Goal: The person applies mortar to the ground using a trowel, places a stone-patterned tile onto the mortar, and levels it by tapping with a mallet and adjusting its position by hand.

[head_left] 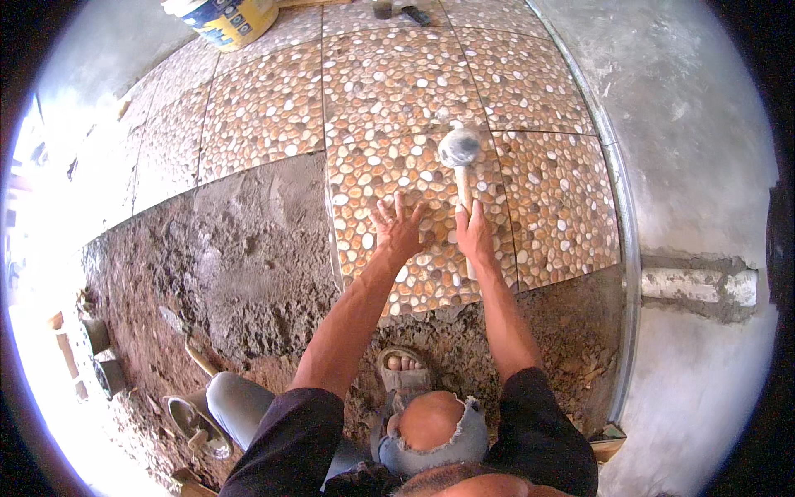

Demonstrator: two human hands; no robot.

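Note:
My right hand [475, 235] is wrapped round the pale handle of a rubber mallet [460, 149]. The mallet's dark, whitened head is over the far part of a pebble-patterned floor tile [385, 286]; whether it touches the tile I cannot tell. On the same tile, left of the mallet, my left hand [400, 229] lies with its fingers spread, holding nothing. This tile borders another pebble tile [559, 199] on its right and more tiles beyond its far edge. Its left and near edges meet grey mortar [248, 224].
A trowel [186, 335] lies on the soil at left, near a bucket [192, 418]. A yellow and blue pail [228, 21] stands at the far left on the tiles. A metal strip [625, 240] runs along the right wall, where a pipe [691, 285] is set in.

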